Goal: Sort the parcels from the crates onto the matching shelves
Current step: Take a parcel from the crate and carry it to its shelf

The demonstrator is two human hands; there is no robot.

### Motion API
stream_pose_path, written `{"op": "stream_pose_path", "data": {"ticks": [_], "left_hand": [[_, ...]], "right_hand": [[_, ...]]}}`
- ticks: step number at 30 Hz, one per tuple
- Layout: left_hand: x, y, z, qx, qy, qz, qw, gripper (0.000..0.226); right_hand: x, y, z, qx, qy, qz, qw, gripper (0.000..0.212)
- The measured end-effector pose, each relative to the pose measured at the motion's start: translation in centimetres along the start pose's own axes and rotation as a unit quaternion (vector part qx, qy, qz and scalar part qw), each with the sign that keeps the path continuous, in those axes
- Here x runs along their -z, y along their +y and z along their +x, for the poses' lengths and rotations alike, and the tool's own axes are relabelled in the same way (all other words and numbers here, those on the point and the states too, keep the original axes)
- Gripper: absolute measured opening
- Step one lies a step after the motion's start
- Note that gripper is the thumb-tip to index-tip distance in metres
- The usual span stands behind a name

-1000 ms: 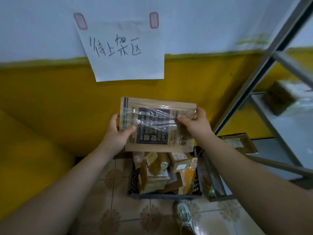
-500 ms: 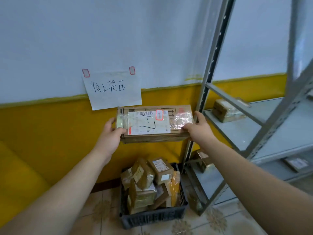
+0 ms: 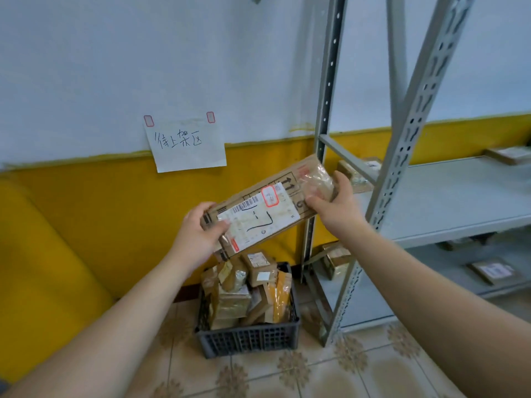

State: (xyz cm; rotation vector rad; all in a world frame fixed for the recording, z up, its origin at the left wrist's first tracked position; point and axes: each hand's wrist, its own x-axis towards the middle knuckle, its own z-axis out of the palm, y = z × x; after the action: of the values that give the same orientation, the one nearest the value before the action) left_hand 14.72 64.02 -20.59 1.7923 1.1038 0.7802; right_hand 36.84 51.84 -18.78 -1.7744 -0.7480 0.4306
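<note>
Pinching the tilted parcel (image 3: 263, 218) — left grip (image 3: 198, 234) low end, right grip (image 3: 337, 206) high end.

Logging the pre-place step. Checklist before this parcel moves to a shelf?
1. Grip: ok. The left hand and right hand hold opposite ends of the flat cardboard parcel.
2. Shipping label readable: ok. It faces the camera and the handwritten mark is visible.
3. Matching shelf known: cannot tell. No shelf markings are visible.
4. Room on the middle shelf: ok. There is a bare area near the front.
5. Straight path: not ok. The rack's side brace stands between parcel and shelf.
</note>
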Motion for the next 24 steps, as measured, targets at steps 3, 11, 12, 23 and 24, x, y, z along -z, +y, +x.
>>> {"op": "stream_pose_path", "data": {"ticks": [3, 11, 12, 23, 24], "left_hand": [[-0.9, 0.6, -3.2, 0.019, -0.024, -0.032, 0.999, 0.034], [-4.1, 3.8, -8.7, -0.064, -0.170, -0.058, 0.982, 0.050], [-4.5, 4.0, -9.2, -0.073, -0.192, -0.045, 0.978, 0.056], [-13.3, 6.9, -17.8, -0.089, -0.355, -0.113, 0.924, 0.037], [-14.3, 7.7, -18.9, -0.087, -0.366, -0.121, 0.919, 0.037]], "right_hand": [[1.7, 0.0, -2.0, 0.017, 0.058, 0.021, 0.998, 0.072], [6.9, -0.9, -7.7, 0.028, 0.183, 0.087, 0.979, 0.092], [7.8, -0.9, -8.4, 0.026, 0.195, 0.088, 0.977, 0.092], [17.2, 4.3, -20.0, -0.046, 0.353, 0.061, 0.932, 0.108], [18.2, 4.9, -20.9, -0.051, 0.356, 0.064, 0.931, 0.109]]}}
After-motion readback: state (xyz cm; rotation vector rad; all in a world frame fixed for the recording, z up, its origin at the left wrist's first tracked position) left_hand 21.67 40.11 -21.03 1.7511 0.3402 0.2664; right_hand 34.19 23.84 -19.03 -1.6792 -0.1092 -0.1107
